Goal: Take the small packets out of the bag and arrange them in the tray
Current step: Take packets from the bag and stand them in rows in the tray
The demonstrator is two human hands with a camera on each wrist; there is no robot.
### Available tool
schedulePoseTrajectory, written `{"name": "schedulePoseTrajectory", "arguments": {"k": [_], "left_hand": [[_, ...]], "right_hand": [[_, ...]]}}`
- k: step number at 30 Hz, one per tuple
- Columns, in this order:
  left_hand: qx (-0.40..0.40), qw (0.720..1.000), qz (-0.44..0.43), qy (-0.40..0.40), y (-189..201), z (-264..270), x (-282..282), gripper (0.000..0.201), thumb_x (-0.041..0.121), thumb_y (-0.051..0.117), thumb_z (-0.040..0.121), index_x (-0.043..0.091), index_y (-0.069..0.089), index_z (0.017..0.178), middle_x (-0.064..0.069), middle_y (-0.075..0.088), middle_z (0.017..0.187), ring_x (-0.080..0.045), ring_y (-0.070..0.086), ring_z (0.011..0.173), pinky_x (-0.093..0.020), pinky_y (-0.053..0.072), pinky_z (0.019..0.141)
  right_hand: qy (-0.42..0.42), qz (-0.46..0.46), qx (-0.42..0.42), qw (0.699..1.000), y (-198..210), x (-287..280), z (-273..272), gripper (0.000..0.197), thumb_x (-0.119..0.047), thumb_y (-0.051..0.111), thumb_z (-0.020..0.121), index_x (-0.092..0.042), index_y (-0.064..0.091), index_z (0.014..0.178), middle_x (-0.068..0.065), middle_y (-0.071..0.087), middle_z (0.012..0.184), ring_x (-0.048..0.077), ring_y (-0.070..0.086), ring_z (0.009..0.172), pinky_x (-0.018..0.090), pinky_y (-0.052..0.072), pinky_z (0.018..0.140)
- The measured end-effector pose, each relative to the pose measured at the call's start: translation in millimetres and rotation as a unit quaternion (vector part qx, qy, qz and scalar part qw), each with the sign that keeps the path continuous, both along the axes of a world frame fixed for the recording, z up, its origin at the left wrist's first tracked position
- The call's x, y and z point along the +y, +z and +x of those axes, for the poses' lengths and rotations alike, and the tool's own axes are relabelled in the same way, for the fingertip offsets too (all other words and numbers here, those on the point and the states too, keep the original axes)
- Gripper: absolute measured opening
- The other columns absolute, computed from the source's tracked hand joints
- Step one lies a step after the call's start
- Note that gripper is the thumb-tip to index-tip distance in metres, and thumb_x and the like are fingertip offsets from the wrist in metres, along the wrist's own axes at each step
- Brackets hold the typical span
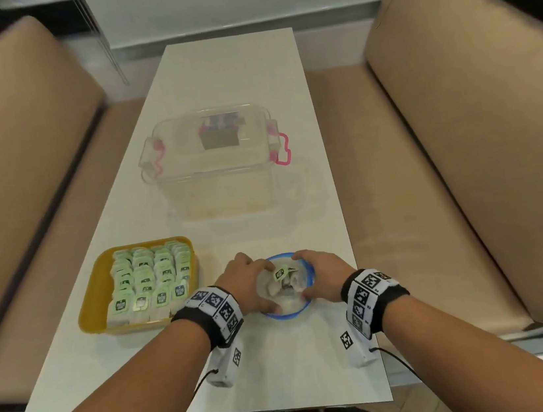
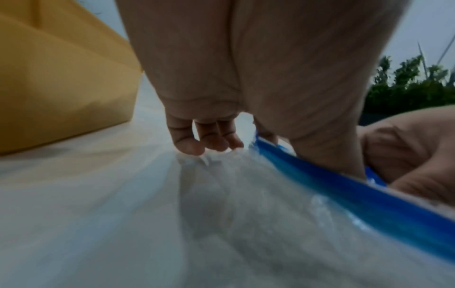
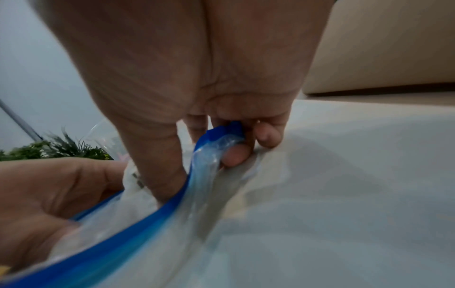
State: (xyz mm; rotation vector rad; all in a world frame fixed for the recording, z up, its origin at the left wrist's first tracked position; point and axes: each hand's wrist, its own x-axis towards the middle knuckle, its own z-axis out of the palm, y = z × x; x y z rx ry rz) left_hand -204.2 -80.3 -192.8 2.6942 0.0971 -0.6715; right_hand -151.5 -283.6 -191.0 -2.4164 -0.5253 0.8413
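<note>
Both hands grip the blue-rimmed mouth of the zip bag [image 1: 289, 312] on the tabletop [image 1: 232, 72]: left hand [image 1: 249, 283] and right hand [image 1: 321, 277] each pinch the rim, thumbs inside, spreading it wide. Beside them, the yellow tray [image 1: 94, 298] already carries four rows of green packets [image 1: 151, 284], so most seems done. At least one green packet [image 1: 280, 272] remains in the bag; blur and crumpled plastic hide how many more.

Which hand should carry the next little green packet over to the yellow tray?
Probably the left hand: the yellow plastic tray sits on its side of the clear blue-rimmed bag. The right hand can keep holding the rim.
</note>
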Motion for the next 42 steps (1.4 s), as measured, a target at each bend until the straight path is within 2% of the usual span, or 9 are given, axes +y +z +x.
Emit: {"name": "schedulePoseTrajectory", "arguments": {"k": [6, 13, 18, 20, 23, 28, 32, 36, 42], "left_hand": [[-0.138, 0.990, -0.007, 0.009, 7, 0, -3, 0.050, 0.067, 0.071, 0.067, 0.037, 0.062, 0.106, 0.009, 0.039, 0.105, -0.012, 0.044, 0.101, -0.029, 0.044, 0.088], [-0.155, 0.985, 0.061, -0.035, 13, 2, -8, 0.028, 0.047, 0.048, 0.094, 0.037, 0.066, 0.112, 0.011, 0.066, 0.105, -0.020, 0.052, 0.099, -0.037, 0.045, 0.085], [-0.189, 0.977, -0.060, 0.074, 20, 0, -6, 0.022, 0.041, 0.060, 0.091, 0.030, 0.073, 0.105, 0.008, 0.071, 0.105, -0.017, 0.061, 0.098, -0.034, 0.047, 0.088], [-0.226, 0.961, -0.116, 0.104, 31, -1, -11, 0.019, 0.039, 0.062, 0.090, 0.029, 0.075, 0.100, 0.011, 0.070, 0.097, -0.008, 0.059, 0.085, -0.028, 0.046, 0.079], [-0.245, 0.939, -0.208, 0.123, 45, -1, -24, 0.014, 0.037, 0.066, 0.088, 0.029, 0.075, 0.096, 0.023, 0.065, 0.080, 0.004, 0.056, 0.072, -0.013, 0.040, 0.069], [-0.243, 0.937, -0.209, 0.141, 36, 3, -30, 0.013, 0.035, 0.073, 0.083, 0.029, 0.074, 0.094, 0.021, 0.067, 0.076, 0.001, 0.057, 0.068, -0.017, 0.046, 0.072], [-0.146, 0.983, -0.068, 0.091, 18, 4, -31, 0.022, 0.041, 0.068, 0.083, 0.029, 0.069, 0.102, 0.015, 0.071, 0.095, -0.006, 0.059, 0.079, -0.028, 0.050, 0.081], [-0.105, 0.993, 0.057, 0.016, 9, 2, -35, 0.026, 0.045, 0.056, 0.089, 0.030, 0.067, 0.108, 0.008, 0.070, 0.100, -0.016, 0.062, 0.090, -0.032, 0.050, 0.079], [-0.153, 0.981, -0.056, 0.105, 22, -2, -17, 0.010, 0.028, 0.064, 0.086, 0.032, 0.072, 0.087, 0.013, 0.072, 0.086, -0.007, 0.062, 0.081, -0.028, 0.050, 0.078]], "right_hand": [[-0.013, 0.017, 0.013, 1.000, 1, 4, 2, 0.087, -0.029, 0.083, 0.074, -0.020, 0.036, 0.146, 0.006, 0.050, 0.140, 0.024, 0.052, 0.123, 0.029, 0.044, 0.093], [-0.012, 0.038, -0.024, 0.999, 0, 1, 1, 0.072, -0.034, 0.082, 0.074, -0.028, 0.050, 0.138, 0.003, 0.055, 0.133, 0.021, 0.053, 0.121, 0.028, 0.042, 0.096], [-0.016, 0.052, -0.087, 0.995, 2, -1, 6, 0.054, -0.042, 0.080, 0.070, -0.032, 0.065, 0.121, -0.001, 0.058, 0.121, 0.019, 0.053, 0.117, 0.033, 0.045, 0.096], [-0.025, 0.098, -0.112, 0.989, 4, -2, 6, 0.046, -0.040, 0.079, 0.073, -0.029, 0.068, 0.116, -0.004, 0.061, 0.120, 0.014, 0.053, 0.115, 0.029, 0.042, 0.098], [-0.068, 0.196, -0.088, 0.974, 15, -2, 5, 0.030, -0.034, 0.078, 0.080, -0.024, 0.070, 0.108, -0.008, 0.069, 0.111, 0.004, 0.060, 0.102, 0.021, 0.044, 0.093], [-0.150, 0.237, -0.069, 0.957, 14, -2, 7, 0.017, -0.033, 0.072, 0.079, -0.023, 0.060, 0.072, 0.004, 0.069, 0.072, 0.019, 0.063, 0.067, 0.037, 0.054, 0.066], [-0.193, 0.272, 0.004, 0.943, 13, -5, 6, 0.027, -0.029, 0.062, 0.074, -0.007, 0.047, 0.080, 0.019, 0.070, 0.084, 0.026, 0.072, 0.072, 0.049, 0.056, 0.073], [-0.213, 0.308, 0.054, 0.925, 16, -3, 3, 0.019, 0.002, 0.041, 0.088, -0.014, 0.035, 0.081, 0.017, 0.066, 0.074, 0.029, 0.063, 0.062, 0.039, 0.049, 0.064], [-0.218, 0.281, 0.060, 0.933, 23, 0, 2, 0.018, -0.006, 0.040, 0.090, -0.015, 0.056, 0.091, 0.001, 0.048, 0.064, 0.019, 0.042, 0.062, 0.033, 0.041, 0.063]]}}
